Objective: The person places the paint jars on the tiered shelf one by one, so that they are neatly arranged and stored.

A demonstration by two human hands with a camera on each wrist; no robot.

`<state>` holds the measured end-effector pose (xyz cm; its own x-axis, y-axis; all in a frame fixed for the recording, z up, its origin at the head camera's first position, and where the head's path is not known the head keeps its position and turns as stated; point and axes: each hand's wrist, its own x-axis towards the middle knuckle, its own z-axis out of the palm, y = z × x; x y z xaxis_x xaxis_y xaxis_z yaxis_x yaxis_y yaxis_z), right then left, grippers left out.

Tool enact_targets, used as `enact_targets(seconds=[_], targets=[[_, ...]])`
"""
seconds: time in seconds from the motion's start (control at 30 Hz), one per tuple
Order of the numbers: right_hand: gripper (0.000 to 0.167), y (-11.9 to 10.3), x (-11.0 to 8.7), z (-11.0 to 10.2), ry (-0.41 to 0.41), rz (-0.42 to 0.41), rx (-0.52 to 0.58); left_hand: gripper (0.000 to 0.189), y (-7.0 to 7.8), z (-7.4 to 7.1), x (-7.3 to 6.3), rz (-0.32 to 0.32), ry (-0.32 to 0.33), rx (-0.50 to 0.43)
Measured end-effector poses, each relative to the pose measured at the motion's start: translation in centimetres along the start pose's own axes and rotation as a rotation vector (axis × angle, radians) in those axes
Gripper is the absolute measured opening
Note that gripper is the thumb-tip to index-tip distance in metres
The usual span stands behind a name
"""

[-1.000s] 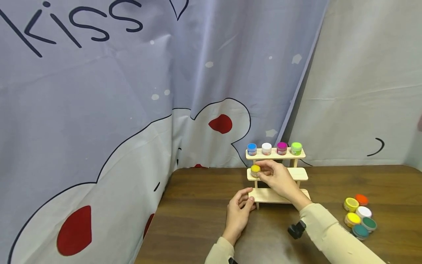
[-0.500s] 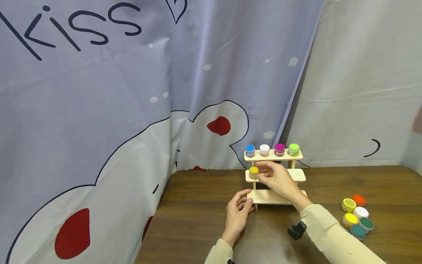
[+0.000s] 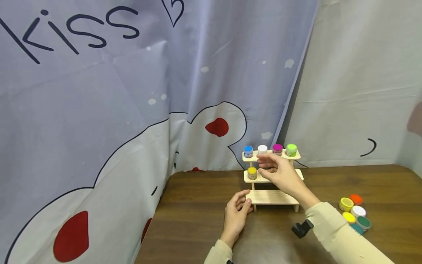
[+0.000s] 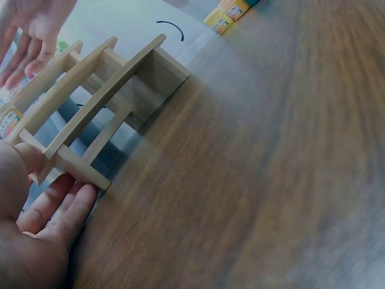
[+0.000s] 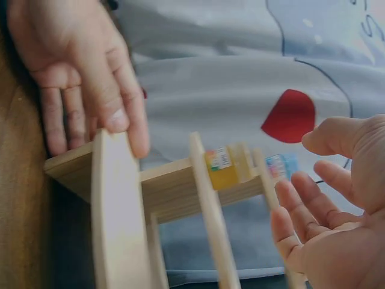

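Note:
A three-tier wooden display stand (image 3: 271, 197) is on the table. My left hand (image 3: 235, 216) grips the left end of its lowest tier between thumb and fingers, as the right wrist view also shows. On the left end of the middle tier sits a small yellow paint jar (image 3: 252, 173), upright. Just right of that jar, my right hand (image 3: 283, 176) hovers with fingers spread and holds nothing. Along the top tier stand a blue jar (image 3: 248, 151), a white jar (image 3: 262, 148), a purple jar (image 3: 277, 149) and a light green jar (image 3: 291, 150).
More paint jars cluster on the table at the right, among them an orange-red jar (image 3: 356, 199), a white jar (image 3: 358, 211) and a dark green jar (image 3: 363, 222). A printed curtain (image 3: 211, 84) hangs right behind the wooden table (image 3: 191, 220).
My right hand has let go of the yellow jar and moved slightly right and up from it. The jar stays on the middle tier. My left hand keeps its grip on the stand.

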<state>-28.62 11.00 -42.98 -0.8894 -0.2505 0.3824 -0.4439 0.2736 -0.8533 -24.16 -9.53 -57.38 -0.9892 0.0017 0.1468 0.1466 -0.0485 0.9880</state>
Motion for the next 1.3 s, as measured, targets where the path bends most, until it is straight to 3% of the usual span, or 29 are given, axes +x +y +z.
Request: enact_targets(seconds=[0.47, 0.8, 0.97, 1.17, 1.3], targets=[[0.046, -3.6, -1.2, -3.5, 0.063, -0.097, 0.065, 0.031, 0.1, 0.0, -0.2, 0.002, 0.003, 0.006], [0.047, -5.1, -2.7, -7.3, 0.150, -0.162, 0.114, 0.031, 0.1, 0.0, -0.1, -0.001, 0.004, 0.009], [0.050, -5.1, -3.8, -10.0, 0.214, -0.155, 0.149, 0.031, 0.2, 0.1, -0.2, -0.001, 0.004, 0.014], [0.058, -4.5, -5.8, -13.1, 0.233, -0.132, 0.252, 0.031, 0.0, 0.0, -0.2, 0.013, 0.000, 0.019], [0.059, -4.0, -7.1, -14.7, 0.266, -0.114, 0.249, 0.031, -0.1, -0.1, -0.1, 0.032, -0.007, 0.016]])
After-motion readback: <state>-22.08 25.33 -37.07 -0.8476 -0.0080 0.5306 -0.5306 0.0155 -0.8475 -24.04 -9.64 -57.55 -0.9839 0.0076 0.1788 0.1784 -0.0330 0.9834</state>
